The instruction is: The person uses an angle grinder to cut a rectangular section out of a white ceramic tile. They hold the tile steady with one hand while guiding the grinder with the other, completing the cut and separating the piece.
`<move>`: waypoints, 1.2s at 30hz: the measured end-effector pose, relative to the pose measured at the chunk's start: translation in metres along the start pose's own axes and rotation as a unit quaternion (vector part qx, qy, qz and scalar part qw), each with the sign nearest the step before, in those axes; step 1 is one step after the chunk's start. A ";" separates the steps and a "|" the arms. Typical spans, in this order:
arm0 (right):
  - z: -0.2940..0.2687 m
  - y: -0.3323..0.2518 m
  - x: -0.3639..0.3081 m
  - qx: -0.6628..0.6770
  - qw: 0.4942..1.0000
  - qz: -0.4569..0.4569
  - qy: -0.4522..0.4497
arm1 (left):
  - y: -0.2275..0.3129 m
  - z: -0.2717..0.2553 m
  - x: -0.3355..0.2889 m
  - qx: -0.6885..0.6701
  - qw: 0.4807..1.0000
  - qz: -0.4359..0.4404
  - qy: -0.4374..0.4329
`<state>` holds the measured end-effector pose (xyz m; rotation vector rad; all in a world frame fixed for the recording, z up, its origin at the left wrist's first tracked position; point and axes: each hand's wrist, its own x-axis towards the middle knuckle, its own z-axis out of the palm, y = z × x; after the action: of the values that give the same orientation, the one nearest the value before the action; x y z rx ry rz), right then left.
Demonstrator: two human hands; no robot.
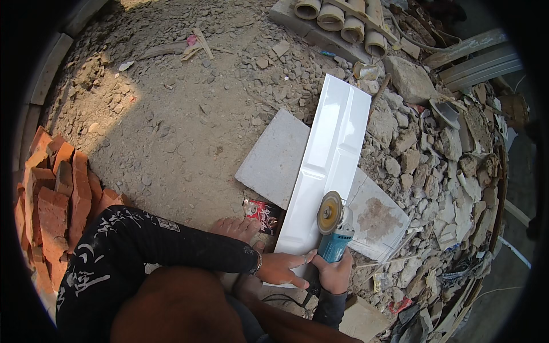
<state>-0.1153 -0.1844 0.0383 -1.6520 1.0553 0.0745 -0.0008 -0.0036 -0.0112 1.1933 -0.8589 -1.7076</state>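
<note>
Dirt ground (171, 114) with rubble pile (434, 160) on the right, red brick stack (54, 206) on the left. Grey slab (274, 157) flat on the ground, long white glossy tile (329, 154) lying across it. No cut line visible on the tile, looks uncut; the whole cut seems left. Left hand (280, 268) pressed flat on tile's near end, fingers spread. Right hand (334, 271) clamped round blue angle grinder (333, 228), disc at tile's right edge

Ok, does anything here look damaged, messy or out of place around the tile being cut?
Yes. A crushed red can lies beside the long white tile, by a bare foot. Broken rubble crowds the tile's right side. The right hand holds the angle grinder; the left hand rests on the tile.
</note>
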 end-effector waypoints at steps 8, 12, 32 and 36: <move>-0.009 -0.008 -0.008 0.034 0.999 0.022 0.000 | 0.012 -0.008 -0.013 0.028 1.000 0.001 0.006; -0.015 -0.010 -0.016 0.056 0.997 0.037 0.034 | 0.020 -0.025 -0.024 0.002 0.996 -0.085 0.026; -0.035 0.004 -0.028 0.141 0.982 0.064 0.106 | 0.016 -0.028 -0.026 -0.105 0.939 -0.193 0.263; -0.042 0.001 -0.032 0.141 0.979 0.063 0.135 | 0.005 -0.029 -0.021 -0.037 0.942 -0.173 0.286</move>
<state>-0.1546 -0.1998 0.0705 -1.3619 1.3119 -0.2141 0.0322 0.0120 -0.0080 1.7437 -0.2350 -1.5029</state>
